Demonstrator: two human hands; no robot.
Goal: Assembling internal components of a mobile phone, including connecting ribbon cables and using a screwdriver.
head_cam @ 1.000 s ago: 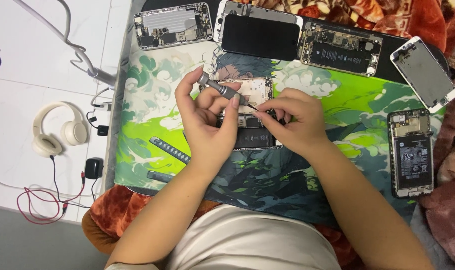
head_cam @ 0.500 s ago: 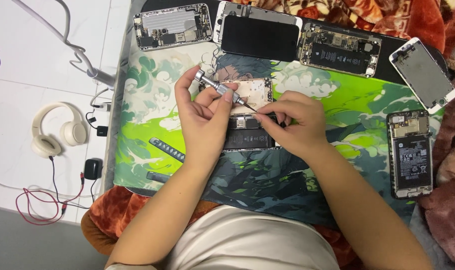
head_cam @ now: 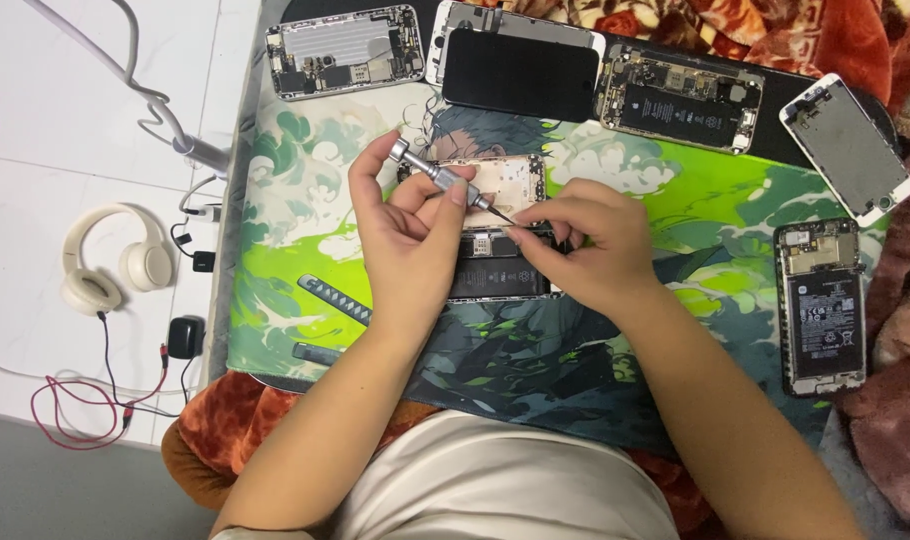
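Left hand (head_cam: pixel 407 240) pinching slim silver metal screwdriver (head_cam: pixel 445 182), tip down on opened dark phone body (head_cam: pixel 495 235). Right hand (head_cam: pixel 590 245) fingers curled narrow, steadying phone edge. Seemingly mid-screw work; calls for steady, upright turning next.

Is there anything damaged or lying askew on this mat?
Nothing looks spilled. The white phone panel at the right lies tilted, half off the mat. The other phones are opened, not broken.
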